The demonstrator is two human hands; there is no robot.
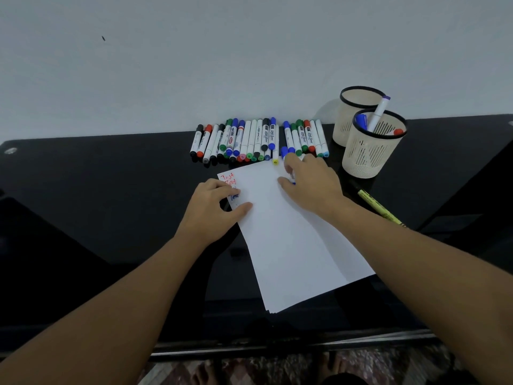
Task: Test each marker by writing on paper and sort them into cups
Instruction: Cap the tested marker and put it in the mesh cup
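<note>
Blue marker point(291, 181) pinched in the right hand point(308, 184), left hand point(213, 209) flat steadying the paper point(288, 245), test stroke due next

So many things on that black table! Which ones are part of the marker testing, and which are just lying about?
Part of the job:
row of markers
paper
front cup
back cup
blue marker in the right hand
left hand holding the paper

Lying about:
yellow pen

Dim, cool, even light; the glossy black bench point(111, 190) throws faint reflections, shadows stay soft, wide-angle bending warps the edges, and detail is slightly soft overall.
</note>
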